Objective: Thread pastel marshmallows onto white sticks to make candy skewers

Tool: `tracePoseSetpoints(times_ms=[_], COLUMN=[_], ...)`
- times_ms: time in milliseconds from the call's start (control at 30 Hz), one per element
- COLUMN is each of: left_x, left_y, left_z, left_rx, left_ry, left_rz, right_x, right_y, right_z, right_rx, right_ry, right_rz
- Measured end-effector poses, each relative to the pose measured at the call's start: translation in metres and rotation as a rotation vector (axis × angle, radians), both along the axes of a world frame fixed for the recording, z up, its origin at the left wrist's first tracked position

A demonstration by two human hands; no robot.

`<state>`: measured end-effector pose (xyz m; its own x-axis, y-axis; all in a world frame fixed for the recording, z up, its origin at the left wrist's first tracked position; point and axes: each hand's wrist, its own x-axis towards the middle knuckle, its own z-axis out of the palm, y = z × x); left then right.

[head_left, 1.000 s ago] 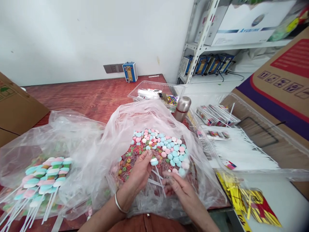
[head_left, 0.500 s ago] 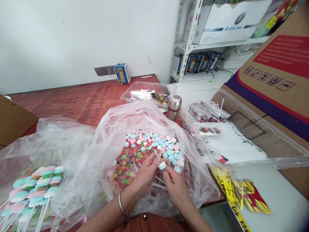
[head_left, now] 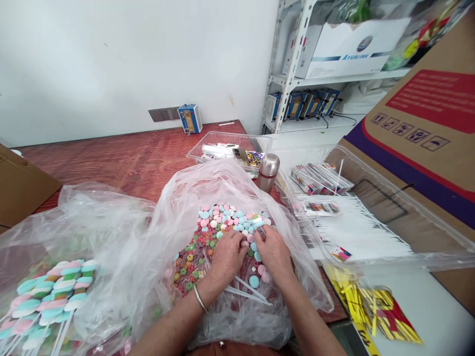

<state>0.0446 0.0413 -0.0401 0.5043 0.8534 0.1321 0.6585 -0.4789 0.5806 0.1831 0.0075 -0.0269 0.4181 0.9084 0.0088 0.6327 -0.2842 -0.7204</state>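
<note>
In the head view, my left hand reaches into the sweets, its curled fingertips closed at a pink marshmallow. My right hand is beside it, fingers pinched on a marshmallow skewer whose white and blue marshmallow shows above the fingertips; its stick is mostly hidden. Around the hands lie loose pink, blue and white marshmallows and coloured ring candies, inside an open clear plastic bag. Several white sticks rest on the plastic below my hands.
Finished-looking marshmallow skewers lie on plastic at the left. A steel flask stands behind the bag, by a clear tray with a phone. A bin of white sticks, yellow ties and a large carton are at the right.
My hands have moved apart. The right hand has gone up and right with the skewer, and the left has moved slightly down and left, into the sweets. The view has tilted slightly.
</note>
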Motion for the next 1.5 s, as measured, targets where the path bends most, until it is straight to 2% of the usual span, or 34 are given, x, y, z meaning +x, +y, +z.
tracePoseSetpoints(times_ms=[200, 333, 400, 467, 567, 633, 700, 833, 1033, 1233, 1367, 1500], left_x=[0.011, 0.01, 0.007, 0.005, 0.003, 0.002, 0.001, -0.001, 0.0, -0.002, -0.008, -0.01], left_y=[0.005, 0.007, 0.008, 0.01, 0.01, 0.009, 0.007, 0.003, -0.001, 0.004, 0.011, 0.011], left_z=[0.0, -0.004, -0.004, -0.001, 0.011, 0.021, 0.03, 0.037, 0.029, 0.027, 0.028, 0.028], left_rx=[0.03, -0.045, -0.219, -0.499, -0.851, -0.957, -1.002, -1.021, -0.957, -0.87, -0.821, -0.791], left_ry=[-0.003, -0.182, -0.365, -0.594, -0.836, -0.878, -0.882, -0.896, -0.942, -0.974, -1.016, -1.041], left_rz=[0.047, 0.075, 0.116, 0.135, 0.096, 0.069, 0.067, 0.105, 0.097, 0.215, 0.305, 0.319], right_x=[-0.003, 0.011, 0.018, 0.02, 0.014, 0.008, 0.003, 0.001, -0.002, -0.007, -0.011, -0.016], right_y=[0.019, 0.017, 0.008, -0.004, -0.018, -0.022, -0.024, -0.024, -0.023, -0.039, -0.063, -0.077], right_z=[-0.017, -0.019, -0.014, -0.008, 0.0, 0.003, 0.006, 0.006, 0.002, 0.017, 0.02, 0.019], right_rx=[0.008, 0.048, 0.057, 0.043, 0.005, 0.018, 0.052, 0.097, 0.163, 0.11, -0.01, -0.069], right_ry=[0.172, 0.356, 0.455, 0.541, 0.735, 0.86, 0.88, 0.717, 0.451, 0.243, 0.344, 0.521], right_rz=[0.036, 0.067, 0.1, 0.144, 0.191, 0.168, 0.117, 0.078, 0.109, 0.106, 0.237, 0.269])
